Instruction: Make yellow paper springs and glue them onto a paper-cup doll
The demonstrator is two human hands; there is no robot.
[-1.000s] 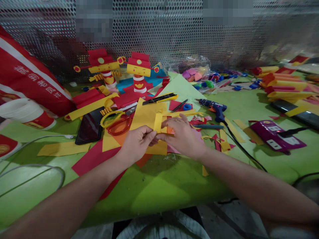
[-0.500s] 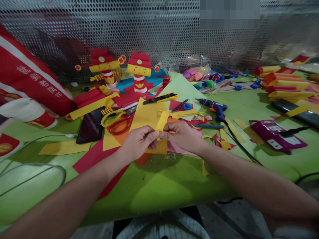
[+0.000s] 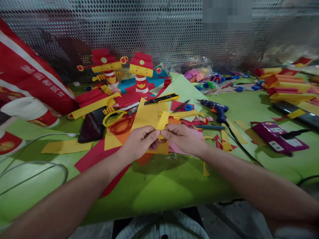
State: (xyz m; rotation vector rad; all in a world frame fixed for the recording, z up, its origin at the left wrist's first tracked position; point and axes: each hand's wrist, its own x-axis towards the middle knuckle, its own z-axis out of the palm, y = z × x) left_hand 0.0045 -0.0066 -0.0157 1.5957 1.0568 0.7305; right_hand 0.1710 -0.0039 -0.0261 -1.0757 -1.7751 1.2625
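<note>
A narrow yellow paper strip [image 3: 163, 120] stands up between my two hands, its lower end pinched in the fingertips. My left hand [image 3: 142, 140] grips it from the left, thumb against the paper. From the other side my right hand [image 3: 183, 137] pinches the same end, so the two thumbs nearly meet. The fingers hide the bottom of the strip. Below and behind lies a yellow paper sheet [image 3: 147, 114]. To the left are red-and-yellow-handled scissors [image 3: 121, 123]; a utility knife [image 3: 163, 98] rests on the sheet's far edge.
Two red-and-yellow paper figures [image 3: 141, 71] stand at the back. A blue hot glue gun [image 3: 216, 109] lies on the right, its cord running past a purple power strip [image 3: 280, 136]. On the left are a phone [image 3: 92, 125], paper cups [image 3: 30, 111] and a red bag [image 3: 37, 73].
The view has shifted slightly, so everything sits a little farther right. Both hands still hold the yellow strip, with only slight finger movement.
</note>
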